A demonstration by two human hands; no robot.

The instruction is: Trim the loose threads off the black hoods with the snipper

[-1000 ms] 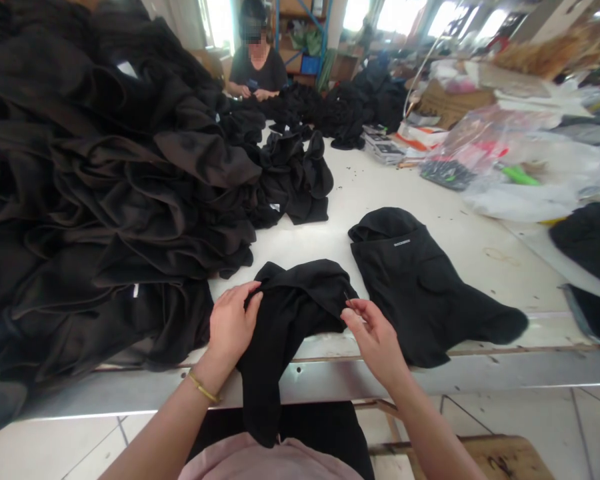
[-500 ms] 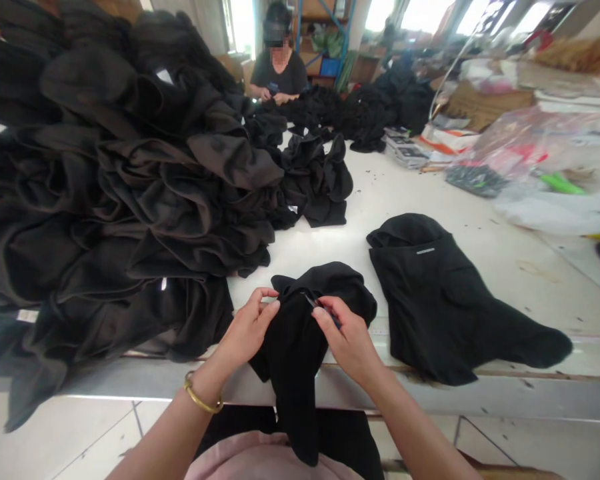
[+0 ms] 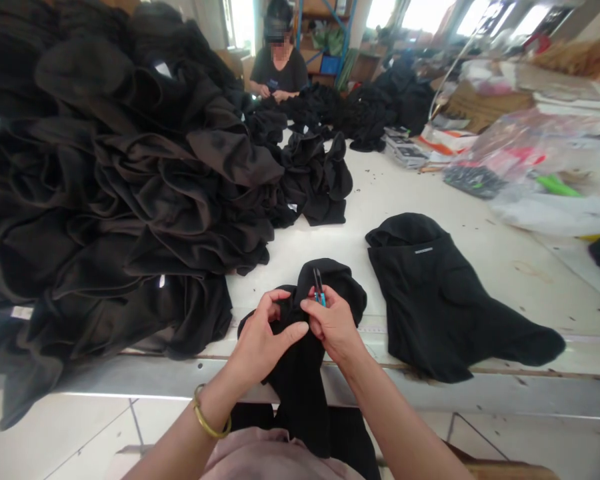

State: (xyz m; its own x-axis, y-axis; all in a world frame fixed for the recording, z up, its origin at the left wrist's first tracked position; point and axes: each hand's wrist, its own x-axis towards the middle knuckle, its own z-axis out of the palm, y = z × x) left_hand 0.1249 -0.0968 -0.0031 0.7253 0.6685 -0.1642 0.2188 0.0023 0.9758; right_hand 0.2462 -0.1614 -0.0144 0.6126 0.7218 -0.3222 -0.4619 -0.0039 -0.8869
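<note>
A bunched black fabric hood [image 3: 305,373] lies over the table's front edge, its lower end hanging onto my lap. My left hand [image 3: 267,333] is at its left side, fingers curled into the cloth and thumb stretched toward the right hand. In my right hand [image 3: 335,327] is a pair of small thread snips [image 3: 319,290] with blue on the handle, dark blades pointing up and away. The right fingertips are against the cloth; whether they also pinch it is hidden. To the right, another black hood [image 3: 430,300] with a small light label lies flattened on the table.
A large heap of black garments [image 3: 130,193] with white tags covers the left side. Across the white table [image 3: 405,183], a person [image 3: 280,70] handles dark cloth. Plastic bags [image 3: 525,157] and cardboard [image 3: 490,107] lie at the far right, beside stacked papers [image 3: 405,147].
The snips have turned from pointing into the cloth to pointing upward in my right hand. My left hand has moved right, closer to the right one, and the hood has shifted and refolded.
</note>
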